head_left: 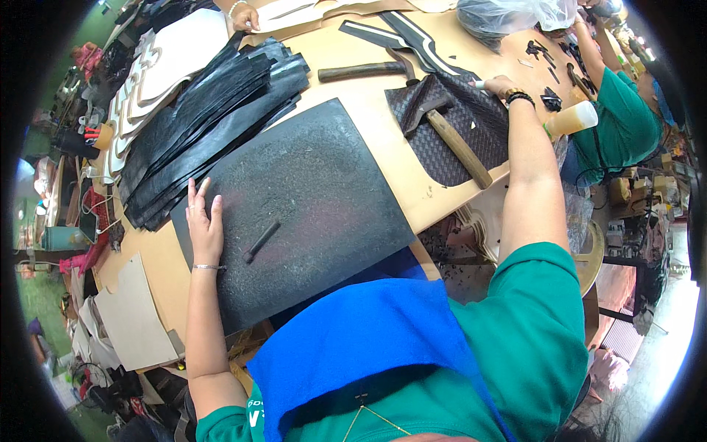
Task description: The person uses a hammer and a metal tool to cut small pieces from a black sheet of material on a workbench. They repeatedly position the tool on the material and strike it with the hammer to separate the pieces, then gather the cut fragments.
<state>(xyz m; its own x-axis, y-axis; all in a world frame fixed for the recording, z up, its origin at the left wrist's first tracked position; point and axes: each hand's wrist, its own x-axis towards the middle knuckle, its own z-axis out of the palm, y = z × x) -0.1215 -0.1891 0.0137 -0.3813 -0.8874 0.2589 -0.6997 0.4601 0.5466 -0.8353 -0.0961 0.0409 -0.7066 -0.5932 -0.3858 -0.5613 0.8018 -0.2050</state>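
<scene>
A square black cutting mat [324, 184] lies at a slant on the table in front of me. My left hand [205, 228] rests on its left edge, fingers stretched out and holding nothing. On the mat lies a short dark metal punch [262, 241]. My right arm reaches far out to the right. There my right hand [503, 87] has its fingers closed at the upper right edge of a dark brown woven leather piece [412, 158], which looks rumpled; the fingertips are small in view. A hammer [458, 147] with a wooden handle lies on that leather.
Stacked black leather strips [213, 118] lie beyond the mat, beside pale cut panels [180, 55]. Another hammer [361, 71] and black-and-white strips [409, 37] lie farther back. A co-worker's hand [244, 16] shows at the far edge; a person in green [622, 121] works at right, near a yellowish bottle [573, 119].
</scene>
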